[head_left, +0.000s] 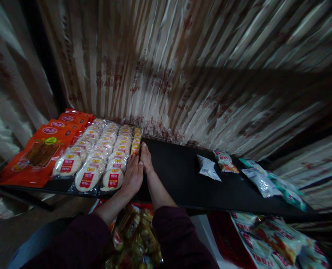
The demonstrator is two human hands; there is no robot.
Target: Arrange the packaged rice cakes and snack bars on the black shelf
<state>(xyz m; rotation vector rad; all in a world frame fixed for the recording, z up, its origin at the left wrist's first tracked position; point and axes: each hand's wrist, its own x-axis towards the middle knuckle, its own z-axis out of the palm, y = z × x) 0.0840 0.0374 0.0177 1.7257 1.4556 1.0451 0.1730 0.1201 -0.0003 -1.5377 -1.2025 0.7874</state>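
Note:
Rows of round white rice crackers in clear wrappers [87, 175] overlap on the black shelf [177, 168]. To their right runs a narrow row of yellow-and-orange packets [136, 141]. My left hand [133, 173] lies at the near end of this row, fingers stretched forward and held together, against the rightmost cracker column. Beside it, my right hand [146, 157] reaches farther back, flat along the right side of the yellow row, its fingers straight. The two hands touch or nearly touch. Any packet under my left fingers is hidden.
Orange snack bags [42, 145] overlap at the shelf's left end. On the right lie a silver-white packet [208, 168], a red-and-white packet [226, 161] and green-white bags [286, 186]. Below the front edge are a box of gold-wrapped packets [139, 231] and more bags [280, 239]. A pleated curtain [166, 74] hangs behind.

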